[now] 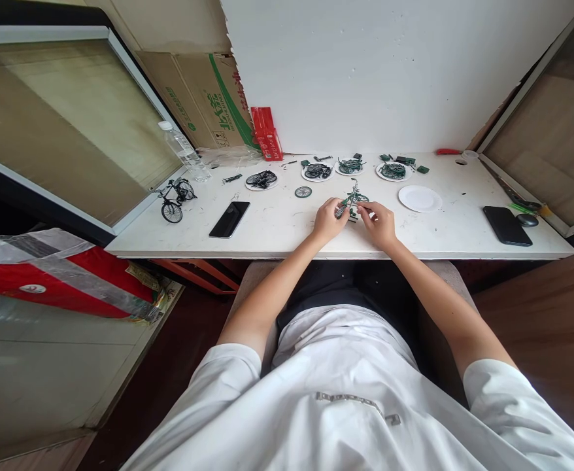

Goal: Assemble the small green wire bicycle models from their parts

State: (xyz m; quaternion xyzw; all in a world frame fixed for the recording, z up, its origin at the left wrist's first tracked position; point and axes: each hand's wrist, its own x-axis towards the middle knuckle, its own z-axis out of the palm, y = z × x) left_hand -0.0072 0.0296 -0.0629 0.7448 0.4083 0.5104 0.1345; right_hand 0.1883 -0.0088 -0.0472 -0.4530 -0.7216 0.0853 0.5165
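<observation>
A small green model bicycle [356,195] is between my hands near the table's front edge. My left hand [331,221] is closed on its left side, at a wheel, with the fingers partly covering it. My right hand [380,224] pinches something thin and dark against the bicycle's right side; it is too small to name. Just below the frame, between the hands, lies a small dark green piece [352,216]. A loose spoked wheel [303,191] rests flat on the table to the left of my left hand.
Paper plates of model parts line the back: a left plate [261,180], a middle plate [317,171] and others. A bare white plate [420,199] is right of my hands. A finished-looking black model bicycle [173,198], bottle [185,152] and phones [229,219] flank the work area.
</observation>
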